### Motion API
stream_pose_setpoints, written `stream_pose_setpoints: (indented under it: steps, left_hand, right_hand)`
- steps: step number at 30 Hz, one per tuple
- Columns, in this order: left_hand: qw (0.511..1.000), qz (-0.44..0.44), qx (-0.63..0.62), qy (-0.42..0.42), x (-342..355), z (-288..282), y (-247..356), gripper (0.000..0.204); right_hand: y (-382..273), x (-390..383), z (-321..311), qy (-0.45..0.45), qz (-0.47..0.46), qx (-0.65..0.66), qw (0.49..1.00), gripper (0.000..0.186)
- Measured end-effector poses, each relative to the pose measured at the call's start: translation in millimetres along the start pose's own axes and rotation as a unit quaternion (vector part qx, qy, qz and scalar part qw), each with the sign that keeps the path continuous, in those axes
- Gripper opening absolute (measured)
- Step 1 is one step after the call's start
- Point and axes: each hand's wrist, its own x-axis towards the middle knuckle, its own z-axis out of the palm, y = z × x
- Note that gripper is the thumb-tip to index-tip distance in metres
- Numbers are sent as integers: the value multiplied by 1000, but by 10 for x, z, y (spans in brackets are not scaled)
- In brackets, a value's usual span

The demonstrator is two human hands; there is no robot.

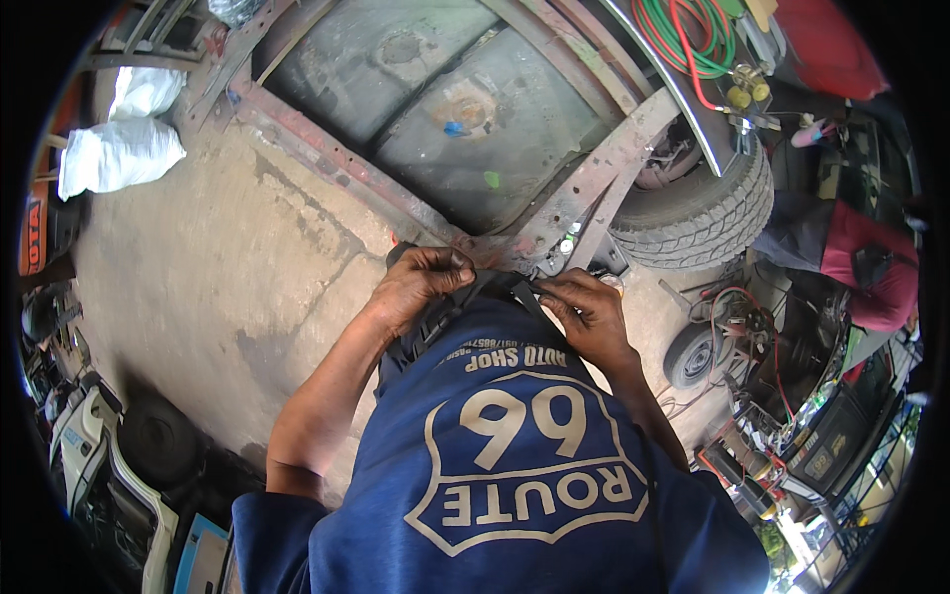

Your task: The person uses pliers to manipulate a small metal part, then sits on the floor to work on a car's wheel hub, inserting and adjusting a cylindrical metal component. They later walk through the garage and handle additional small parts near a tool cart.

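Both hands are at my waist, just below the hem of my dark blue printed shirt (455, 396). My left hand (424, 285) is closed, thumb and fingertips pinched together at a black strap (484, 281). A short way to the right, my right hand (589, 312) pinches the end of another black strap piece (526, 294). A gap separates the two hands. Beside my left wrist, a black buckle-like piece (431, 327) lies against the shirt. Fingers hide part of the straps, so whether the two pieces join cannot be made out.
A rusty metal vehicle frame (346, 173) with a dark panel stands directly ahead. A treaded tire (708, 213) is right of it, below coiled green and red hoses (693, 35). White sacks (124, 153) lie far left. Another person in a red shirt (871, 262) is at right.
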Motion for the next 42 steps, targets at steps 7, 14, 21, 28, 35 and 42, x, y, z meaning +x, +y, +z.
stream_pose_setpoints:
  steps: [7,14,21,28,35,42]
  left_hand:
    - [992,1,122,-23,145,198,-75,12]
    - [955,13,296,-15,118,44,65,12]
    - [968,18,251,10,27,10,-1,11]
    - [973,41,224,47,-2,94,-75,13]
    - [983,26,179,30,88,270,60,12]
    - [983,34,176,36,231,368,-39,10]
  right_hand:
    - [178,-12,-162,52,-11,-53,997,21]
    - [196,49,-93,-20,31,-4,999,19]
    - [137,93,-156,-55,27,15,998,20]
    - [161,-57,-207,-70,-20,47,996,18]
    - [174,-99,-142,-36,-5,61,997,15]
    - [148,-118,-21,-10,-1,88,996,14]
